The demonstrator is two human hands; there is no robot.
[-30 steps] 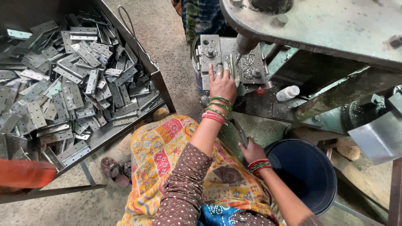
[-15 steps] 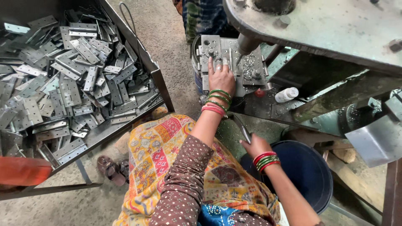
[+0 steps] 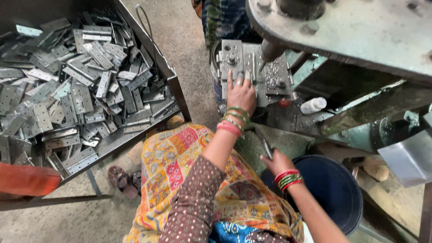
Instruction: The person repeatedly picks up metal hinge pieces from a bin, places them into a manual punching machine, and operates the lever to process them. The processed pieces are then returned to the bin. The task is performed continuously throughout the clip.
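Observation:
My left hand (image 3: 240, 93), with bangles on the wrist, lies flat on the grey die block (image 3: 231, 56) of a press, fingers stretched forward and fingertips resting on a small bright metal piece (image 3: 246, 77). A round ram (image 3: 271, 49) hangs just right of the fingers. My right hand (image 3: 275, 163) is lower, beside the blue bucket (image 3: 335, 189), and grips a thin dark metal rod (image 3: 263, 141) that points up toward the die.
A large metal tray (image 3: 173, 85) at left holds several grey hinge plates (image 3: 81, 96). The green press frame (image 3: 360, 31) overhangs at top right. A small white bottle (image 3: 313, 105) lies on the press bed. Sandals (image 3: 122, 180) are on the concrete floor.
Almost nothing differs: my left hand stays on the die block with only a slight shift, and my right hand keeps the rod by the bucket.

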